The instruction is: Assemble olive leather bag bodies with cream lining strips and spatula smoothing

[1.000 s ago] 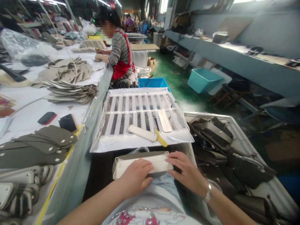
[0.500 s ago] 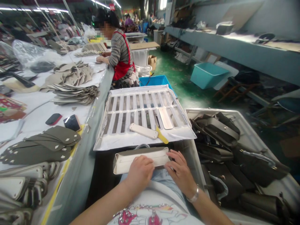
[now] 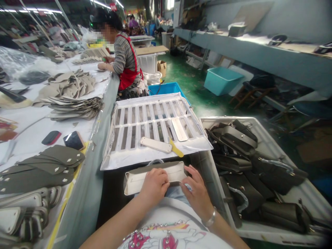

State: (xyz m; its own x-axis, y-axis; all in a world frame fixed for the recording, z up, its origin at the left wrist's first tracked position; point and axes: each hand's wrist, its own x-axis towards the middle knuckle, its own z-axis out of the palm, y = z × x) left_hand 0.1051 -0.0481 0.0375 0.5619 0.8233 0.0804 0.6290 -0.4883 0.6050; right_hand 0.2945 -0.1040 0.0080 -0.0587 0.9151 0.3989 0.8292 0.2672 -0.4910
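Note:
A dark grey handbag (image 3: 136, 182) lies across my lap with its pale, cream bottom side facing up. Behind it shows the curve of a plastic-wrapped handle (image 3: 155, 162). My left hand (image 3: 155, 182) is closed over the near edge, near the middle of the bag, its fingers curled on the pale surface. At the right end my right hand (image 3: 197, 191) pinches the near corner between thumb and fingers. Just beyond, a white slatted rack (image 3: 116, 159) carries two pale rounded strips, one lying slanted (image 3: 155, 144) and one lengthwise (image 3: 179, 129), with a yellow flat tool (image 3: 176, 148).
On my right stands a white crate (image 3: 250, 121) of dark bags (image 3: 241, 138). The left table (image 3: 88, 129) holds stacked grey pieces (image 3: 75, 105), dark flaps (image 3: 52, 160) and pale-faced strips (image 3: 28, 204). A co-worker in a red apron (image 3: 129, 79) works farther along it.
My right fingers have drawn in from a looser spread to pinch the bag's near right corner. My left hand stays on the near edge, with a slight shift. The whole view has turned slightly right.

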